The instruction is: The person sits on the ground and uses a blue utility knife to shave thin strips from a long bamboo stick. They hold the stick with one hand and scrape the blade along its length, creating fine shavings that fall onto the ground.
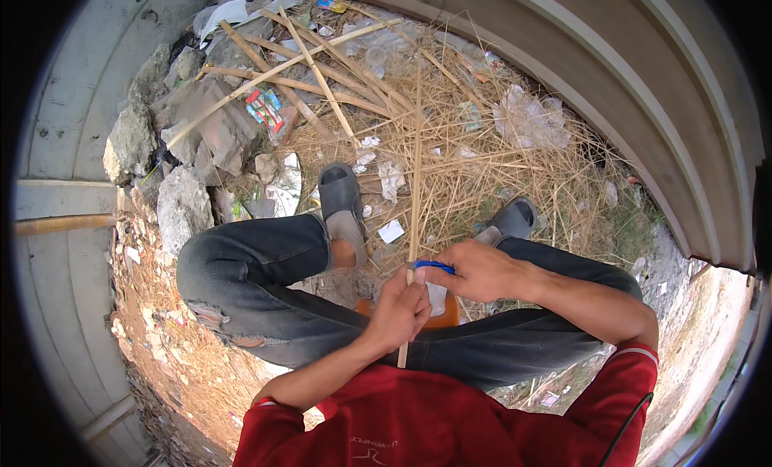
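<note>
My left hand (398, 308) is closed around a long, thin bamboo strip (416, 169) that runs away from me between my feet. Its near end passes under the hand and over my lap. In my right hand (481, 272) is a blue-handled tool (434, 266), its tip against the strip just beside my left thumb. The working end of this tool is too small to make out. Both hands meet above my lap, thumbs close together. Below them, partly hidden by my hands and leg, shows something orange (450, 312) with whitish plastic at it.
Several bamboo strips (322, 81) lie crossed at the far left. Rough rocks (183, 209) line the left side. Straw-like shavings (474, 173), paper scraps and a clear plastic bag (531, 121) cover the ground. Corrugated metal sheets (627, 89) stand at far right, grey panels (60, 306) at left.
</note>
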### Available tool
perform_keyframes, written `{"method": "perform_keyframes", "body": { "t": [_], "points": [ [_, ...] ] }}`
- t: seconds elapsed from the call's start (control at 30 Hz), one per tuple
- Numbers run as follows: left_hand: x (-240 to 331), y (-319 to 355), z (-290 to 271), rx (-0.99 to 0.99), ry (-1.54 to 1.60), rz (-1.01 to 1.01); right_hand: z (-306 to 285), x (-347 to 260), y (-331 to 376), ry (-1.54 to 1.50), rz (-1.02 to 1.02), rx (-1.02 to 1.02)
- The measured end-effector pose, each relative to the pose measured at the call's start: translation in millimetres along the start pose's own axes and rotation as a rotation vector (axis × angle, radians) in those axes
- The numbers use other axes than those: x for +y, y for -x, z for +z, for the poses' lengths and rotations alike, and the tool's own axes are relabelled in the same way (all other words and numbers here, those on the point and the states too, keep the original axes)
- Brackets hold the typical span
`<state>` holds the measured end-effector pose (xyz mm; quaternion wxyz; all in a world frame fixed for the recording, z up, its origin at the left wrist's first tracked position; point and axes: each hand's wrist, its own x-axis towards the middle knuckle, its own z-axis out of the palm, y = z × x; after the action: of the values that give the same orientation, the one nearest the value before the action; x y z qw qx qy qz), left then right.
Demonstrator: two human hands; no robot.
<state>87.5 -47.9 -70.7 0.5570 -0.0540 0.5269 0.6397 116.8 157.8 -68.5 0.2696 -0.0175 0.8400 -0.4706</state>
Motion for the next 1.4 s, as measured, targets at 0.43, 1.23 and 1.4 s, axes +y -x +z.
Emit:
{"method": "perform_keyframes", "body": {
  "t": [0.43,1.23,1.4],
  "points": [
    [-25.0,6.7,-34.2,0.145,-0.387,0.093,18.3,13.3,-34.0,0.087,-0.04,0.111],
    [13.1,18.3,-42.9,-0.056,0.163,-0.025,15.2,-14.2,-27.5,-0.108,-0.127,0.089],
    [12.8,16.5,-31.9,0.02,-0.018,-0.01,16.8,-25.5,-14.4,-0.072,-0.085,0.101]
  ]
}}
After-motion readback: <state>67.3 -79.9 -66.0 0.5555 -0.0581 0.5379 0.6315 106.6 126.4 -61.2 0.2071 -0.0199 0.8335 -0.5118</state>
